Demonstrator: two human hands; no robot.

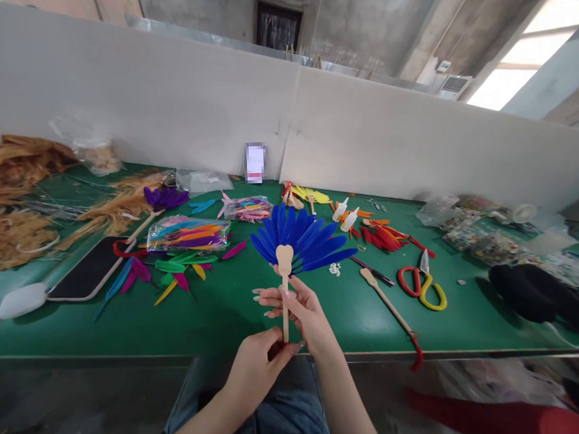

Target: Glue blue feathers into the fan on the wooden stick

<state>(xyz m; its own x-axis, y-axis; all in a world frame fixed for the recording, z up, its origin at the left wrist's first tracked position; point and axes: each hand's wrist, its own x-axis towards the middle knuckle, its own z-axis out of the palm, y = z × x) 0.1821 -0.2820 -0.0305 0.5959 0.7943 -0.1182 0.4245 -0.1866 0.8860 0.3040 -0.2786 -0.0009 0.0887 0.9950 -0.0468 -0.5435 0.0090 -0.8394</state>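
A fan of blue feathers (300, 232) stands upright over the table's front edge, its feathers spread from a pale wooden handle (284, 262). My left hand (264, 355) closes round the bottom end of the handle. Higher up, my right hand (298, 309) pinches the handle between thumb and fingers, just below the wooden head. To the right lies a bare wooden handle (386, 302) with a red cord at its lower end. Red-and-yellow scissors (422, 285) and dark tweezers-like sticks (374, 271) lie near it.
Loose coloured feathers (176, 267) and a bagged bundle of feathers (189, 233) lie left. Behind them is a purple feather fan (166, 198). A phone (87, 267) lies far left. White glue bottles (350, 219), red feathers (384, 235) and a black object (527, 293) are right.
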